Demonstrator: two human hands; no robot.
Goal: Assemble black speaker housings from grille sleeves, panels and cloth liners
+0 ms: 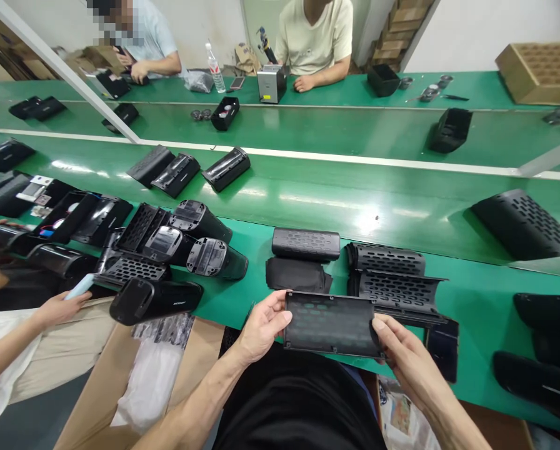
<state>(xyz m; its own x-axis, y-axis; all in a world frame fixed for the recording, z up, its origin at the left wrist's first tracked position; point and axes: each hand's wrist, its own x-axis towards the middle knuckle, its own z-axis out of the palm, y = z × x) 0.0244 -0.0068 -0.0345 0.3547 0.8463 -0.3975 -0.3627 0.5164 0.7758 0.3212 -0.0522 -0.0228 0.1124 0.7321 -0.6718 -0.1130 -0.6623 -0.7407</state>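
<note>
Between my two hands is a black slotted plastic cover [331, 325], its inner side up with a thin dark mesh sheet over the slots. My left hand [264, 325] pinches its left end, thumb on top. At the right end, my right hand [399, 344] grips the edge with thumb and fingers. Just beyond the cover lies a stack of black mesh sheets [296, 275], and behind it a slotted cover [305, 244] with its outer side up. More slotted covers [397, 290] are stacked to the right. A dark flat panel [443, 350] lies partly behind my right hand.
Black speaker housings [209, 259] crowd the bench to the left, beside a co-worker's hand [67, 309]. Others [542, 375] stand at the right. A green conveyor belt [308, 181] carries several parts. Two people sit across it. An open carton [97, 381] stands below, left.
</note>
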